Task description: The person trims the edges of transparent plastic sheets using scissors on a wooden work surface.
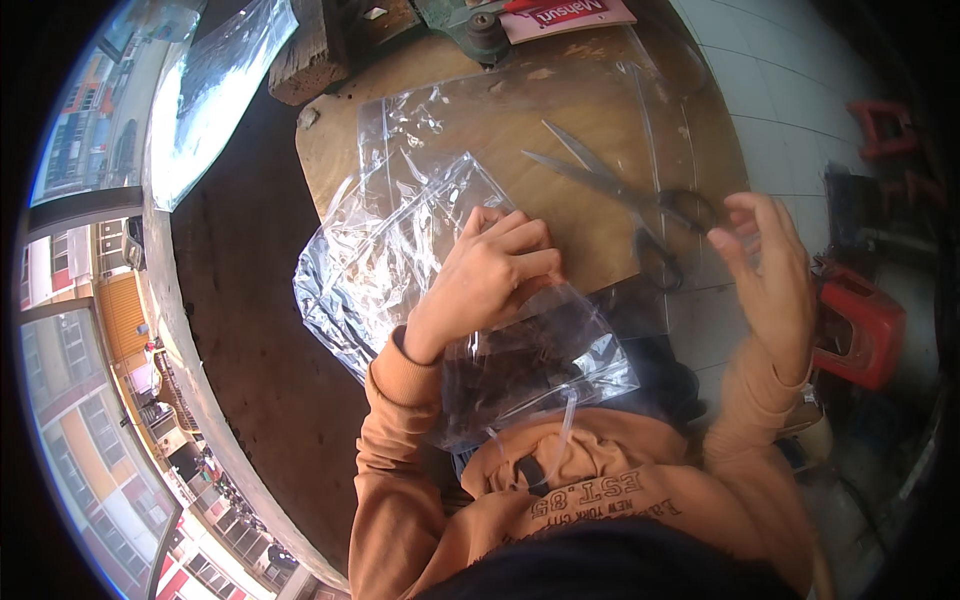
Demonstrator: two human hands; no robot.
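Note:
My left hand (pixel 495 265) is closed on a crinkled clear plastic sheet (pixel 390 215), its fingers curled into it. The sheet spreads over the left of the work board (pixel 590 105) and hangs over its near edge toward my lap. To the right lies a pair of scissors (pixel 625 190) with dark handles and spread blades, points facing the far left. My right hand (pixel 770 265) is raised just right of the scissors' handles, fingers apart and nothing visible in them. A gap shows between its fingertips and the nearer handle loop.
A pink printed packet (pixel 570 18) lies at the far edge beside a dark round metal part (pixel 487 35). A wooden block (pixel 305 60) stands at the far left. Right of the board is a tiled floor (pixel 760 95) with a red plastic stool (pixel 860 325).

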